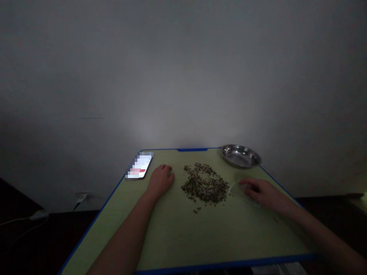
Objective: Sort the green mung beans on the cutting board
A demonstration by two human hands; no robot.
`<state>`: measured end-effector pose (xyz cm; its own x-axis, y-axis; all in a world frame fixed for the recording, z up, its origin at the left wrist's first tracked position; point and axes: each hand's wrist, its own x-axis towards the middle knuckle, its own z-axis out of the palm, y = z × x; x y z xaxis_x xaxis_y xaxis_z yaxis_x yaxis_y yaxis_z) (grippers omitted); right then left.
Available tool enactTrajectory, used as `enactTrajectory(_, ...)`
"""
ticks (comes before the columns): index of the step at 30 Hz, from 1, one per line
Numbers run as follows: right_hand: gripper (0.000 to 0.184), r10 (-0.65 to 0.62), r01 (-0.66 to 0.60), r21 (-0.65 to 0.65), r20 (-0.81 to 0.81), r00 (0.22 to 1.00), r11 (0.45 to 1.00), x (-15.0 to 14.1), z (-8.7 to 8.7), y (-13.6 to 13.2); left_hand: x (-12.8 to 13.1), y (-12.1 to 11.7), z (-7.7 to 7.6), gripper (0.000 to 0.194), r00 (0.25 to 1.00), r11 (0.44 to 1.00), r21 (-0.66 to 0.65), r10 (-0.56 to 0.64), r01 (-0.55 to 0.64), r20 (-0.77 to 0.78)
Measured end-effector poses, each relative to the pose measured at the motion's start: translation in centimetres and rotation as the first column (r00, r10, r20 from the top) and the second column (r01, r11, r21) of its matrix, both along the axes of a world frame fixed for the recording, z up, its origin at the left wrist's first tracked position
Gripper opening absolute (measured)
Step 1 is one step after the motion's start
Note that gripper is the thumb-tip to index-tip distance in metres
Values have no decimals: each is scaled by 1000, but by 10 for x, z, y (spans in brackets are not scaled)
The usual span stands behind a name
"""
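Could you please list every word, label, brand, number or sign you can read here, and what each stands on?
No text can be read.
Phone: its screen is partly pixelated; the remaining marks are too small and blurred to read.
Metal bowl: no lettering visible.

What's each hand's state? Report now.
Left hand: loosely open on the table, nothing visible in it.
Right hand: holding what looks like a clear dish.

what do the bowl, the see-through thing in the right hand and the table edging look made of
The bowl looks like polished metal, perhaps stainless steel: silvery, with bright reflections. The see-through thing in the right hand seems clear plastic, the tabletop showing through; glass is possible. The blue table edging looks like plastic, even in colour, but dim light leaves that open.
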<state>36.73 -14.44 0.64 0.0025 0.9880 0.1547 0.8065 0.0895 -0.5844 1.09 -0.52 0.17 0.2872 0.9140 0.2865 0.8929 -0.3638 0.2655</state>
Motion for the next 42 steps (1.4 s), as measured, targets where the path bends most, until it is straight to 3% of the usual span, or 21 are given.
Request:
enactTrajectory(12, 31, 51, -51, -40, 5, 999, 998, -19, -10, -10, -1, 3, -3, 32, 1000, 1000, 23, -13, 13, -20)
enactTrajectory(24, 31, 133, -130, -135, 18, 991, 982, -55, 6, -27, 0, 4, -4, 32, 1000, 999, 31, -7, 8, -26)
enactTrajectory(33, 33, 93, -87, -111, 54, 994, 990, -48, 2, -21, 0, 2, -3, 31, 1000, 999, 33, -8, 8, -15)
enactTrajectory(42, 31, 120, -117, -78, 38, 992, 990, -59, 4, -15, -1, 3, -5, 32, 1000, 999, 34, -11, 11, -12)
